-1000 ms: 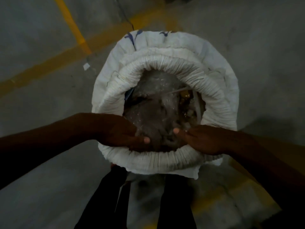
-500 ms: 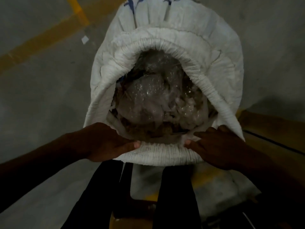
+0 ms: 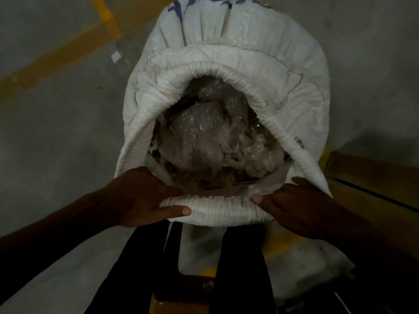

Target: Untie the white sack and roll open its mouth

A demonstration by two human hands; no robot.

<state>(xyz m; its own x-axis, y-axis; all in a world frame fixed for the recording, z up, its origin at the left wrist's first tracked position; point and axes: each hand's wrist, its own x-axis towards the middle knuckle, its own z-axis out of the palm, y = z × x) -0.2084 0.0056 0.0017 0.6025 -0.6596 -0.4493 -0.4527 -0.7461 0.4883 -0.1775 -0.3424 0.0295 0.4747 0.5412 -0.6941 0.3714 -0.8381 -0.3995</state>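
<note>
The white sack [image 3: 244,53] stands on the floor in front of me with its mouth open. Its edge is turned outward into a thick pleated roll [image 3: 220,210]. Crumpled clear plastic and brownish scraps [image 3: 204,141] fill the inside. My left hand [image 3: 145,198] grips the near roll at its left end, thumb inside the mouth and fingers on the outside. My right hand [image 3: 294,207] grips the same roll at its right end, thumb on top. Blue print shows on the sack's far side.
Grey concrete floor [image 3: 56,137] with yellow painted lines [image 3: 61,55] lies around the sack. A brown cardboard surface [image 3: 371,177] sits at the right. My dark trouser legs [image 3: 240,268] stand just below the sack. A small white scrap [image 3: 116,56] lies on the floor.
The view has dropped closer to the sack. Both hands have slid apart along the near roll, away from the middle, and the near edge sits lower and wider than a second ago.
</note>
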